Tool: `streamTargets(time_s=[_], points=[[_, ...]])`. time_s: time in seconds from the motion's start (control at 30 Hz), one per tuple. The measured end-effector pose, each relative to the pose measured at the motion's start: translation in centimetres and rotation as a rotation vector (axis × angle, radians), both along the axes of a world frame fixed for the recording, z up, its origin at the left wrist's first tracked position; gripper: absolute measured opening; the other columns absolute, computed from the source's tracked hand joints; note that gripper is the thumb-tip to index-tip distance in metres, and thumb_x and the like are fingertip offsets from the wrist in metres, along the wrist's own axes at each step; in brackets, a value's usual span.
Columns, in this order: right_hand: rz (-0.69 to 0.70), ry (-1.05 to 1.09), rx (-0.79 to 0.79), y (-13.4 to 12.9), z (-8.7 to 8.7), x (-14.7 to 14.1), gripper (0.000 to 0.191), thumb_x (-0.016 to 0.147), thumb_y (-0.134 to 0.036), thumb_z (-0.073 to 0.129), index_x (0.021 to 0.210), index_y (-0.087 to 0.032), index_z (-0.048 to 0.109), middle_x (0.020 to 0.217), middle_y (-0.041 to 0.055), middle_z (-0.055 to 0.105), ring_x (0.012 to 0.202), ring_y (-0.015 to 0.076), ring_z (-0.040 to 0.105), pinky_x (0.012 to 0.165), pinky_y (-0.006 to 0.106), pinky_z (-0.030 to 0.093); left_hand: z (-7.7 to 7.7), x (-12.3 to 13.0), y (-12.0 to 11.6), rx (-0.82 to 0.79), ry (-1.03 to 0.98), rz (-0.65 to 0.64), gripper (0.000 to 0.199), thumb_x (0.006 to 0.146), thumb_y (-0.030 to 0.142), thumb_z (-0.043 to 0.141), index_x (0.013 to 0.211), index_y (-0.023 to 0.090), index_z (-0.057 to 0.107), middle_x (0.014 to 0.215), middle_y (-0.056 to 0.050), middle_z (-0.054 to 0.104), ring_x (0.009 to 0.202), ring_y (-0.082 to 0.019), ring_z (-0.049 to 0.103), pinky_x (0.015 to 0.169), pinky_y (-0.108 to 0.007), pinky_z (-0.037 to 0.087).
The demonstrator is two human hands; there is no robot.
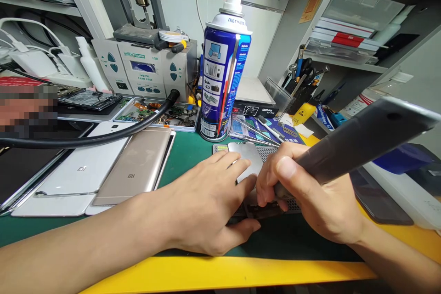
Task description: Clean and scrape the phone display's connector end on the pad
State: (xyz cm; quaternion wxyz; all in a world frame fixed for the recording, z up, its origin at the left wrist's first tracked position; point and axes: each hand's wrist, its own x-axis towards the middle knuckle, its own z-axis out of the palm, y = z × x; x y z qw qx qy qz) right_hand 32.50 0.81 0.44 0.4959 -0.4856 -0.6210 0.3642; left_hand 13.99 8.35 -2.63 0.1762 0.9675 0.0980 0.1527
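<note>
A blue spray can (220, 73) stands upright near a grey control unit (144, 68).

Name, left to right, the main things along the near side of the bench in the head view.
Black-screened device → white phone back → gold phone back → left hand → right hand → dark flat panel.

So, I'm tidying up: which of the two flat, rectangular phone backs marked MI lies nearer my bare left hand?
The gold-coloured rectangular phone back, right of the pair; the white rectangular phone back lies farther left, farther from your left hand.
</note>
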Motion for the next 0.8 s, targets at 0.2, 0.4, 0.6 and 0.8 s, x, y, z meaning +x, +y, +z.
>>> streamTargets(time_s=[0.2,0.4,0.6,0.8], points=[[0.006,0.03,-0.026,-0.17,0.03,0.11,0.05,0.097,-0.059,0.075,0.069,-0.019,0.065,0.057,0.0041,0.069,0.052,0.0178,0.065,0.041,0.024,0.048,0.05,-0.11,-0.13,-0.006,-0.007,-0.009,0.023,0.094,0.039,0.066,0.105,0.019,0.061,0.109,-0.011,0.058,0.106,-0.032,0.054,0.096,-0.049,0.048],[0.002,0.005,-0.018,-0.13,0.15,0.03,0.053,0.097,-0.061,0.074,0.068,-0.018,0.065,0.056,0.0044,0.068,0.05,0.017,0.065,0.042,0.023,0.049,0.0,0.14,0.02,-0.005,0.006,-0.006,0.022,0.094,0.038,0.066,0.104,0.019,0.061,0.108,-0.011,0.058,0.105,-0.032,0.054,0.095,-0.049,0.048],[-0.001,-0.005,-0.014,-0.12,0.28,0.01,0.052,0.098,-0.061,0.073,0.068,-0.019,0.064,0.056,0.0043,0.068,0.051,0.0177,0.065,0.041,0.024,0.049,0.03,0.16,0.06,-0.004,-0.002,-0.009,0.023,0.094,0.038,0.066,0.106,0.019,0.061,0.109,-0.01,0.058,0.105,-0.032,0.054,0.094,-0.048,0.048],[-0.002,-0.008,-0.021,-0.04,0.39,-0.04,0.051,0.096,-0.064,0.074,0.067,-0.023,0.066,0.055,0.0039,0.068,0.049,0.0191,0.065,0.039,0.026,0.047,0.11,-0.13,0.01,-0.008,0.002,-0.006,0.022,0.093,0.038,0.067,0.104,0.02,0.061,0.108,-0.011,0.059,0.105,-0.032,0.054,0.093,-0.048,0.048]])
